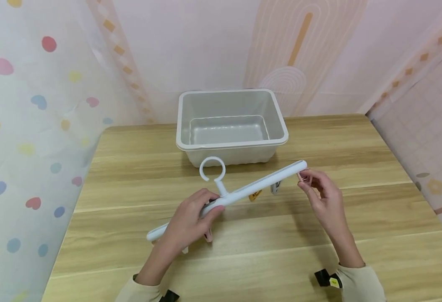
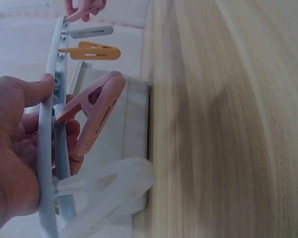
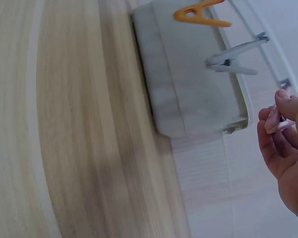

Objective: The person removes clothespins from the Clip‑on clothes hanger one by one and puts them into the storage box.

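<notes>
Left hand fingers wrapped round the middle of the white peg hanger, held above the worktop. Right hand fingers pinch the pink end peg; by my read, orange peg and grey peg, just beyond, wait untouched, tub empty.

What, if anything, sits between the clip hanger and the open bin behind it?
Nothing visible. The clip hanger, held by the left hand with the right hand pinching its end clip, sits just before the bin, whose inside looks bare.
</notes>
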A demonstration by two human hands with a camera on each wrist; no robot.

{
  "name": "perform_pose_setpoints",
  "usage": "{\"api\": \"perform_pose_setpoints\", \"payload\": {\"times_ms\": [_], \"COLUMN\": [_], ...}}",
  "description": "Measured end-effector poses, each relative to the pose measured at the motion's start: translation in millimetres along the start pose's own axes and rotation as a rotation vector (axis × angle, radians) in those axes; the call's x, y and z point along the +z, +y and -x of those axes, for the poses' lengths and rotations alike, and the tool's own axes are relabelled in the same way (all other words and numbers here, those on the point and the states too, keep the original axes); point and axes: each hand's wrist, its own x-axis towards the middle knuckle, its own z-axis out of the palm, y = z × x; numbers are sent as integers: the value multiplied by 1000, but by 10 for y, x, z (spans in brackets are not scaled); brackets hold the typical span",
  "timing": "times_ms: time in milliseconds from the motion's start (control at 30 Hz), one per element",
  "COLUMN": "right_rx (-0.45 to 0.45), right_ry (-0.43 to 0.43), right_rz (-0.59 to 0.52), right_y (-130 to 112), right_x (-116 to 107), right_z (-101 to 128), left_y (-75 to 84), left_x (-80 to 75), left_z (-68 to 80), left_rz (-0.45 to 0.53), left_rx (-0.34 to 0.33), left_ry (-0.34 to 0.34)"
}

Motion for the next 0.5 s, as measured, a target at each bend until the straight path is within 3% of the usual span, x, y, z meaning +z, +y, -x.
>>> {"api": "perform_pose_setpoints", "payload": {"times_ms": [133,300,400,500], "right_rx": [188,423,479,493], "right_ry": [-68,-264,-363,-370], "right_rz": [-203,-491,-581,-606], "right_y": [-37,-48,-34,-27], "right_x": [-40,-100,-114,-92], "right_z": [10,-20,-38,-53], "left_y": [-11,-32,-45,-70], "left_x": [-13,-31,-44,-47], "left_z": [6,8,8,6], "left_rz": [20,-2,-20,-30], "left_rx": [-15,-12,9,36], "left_ry": [21,50,64,74]}}
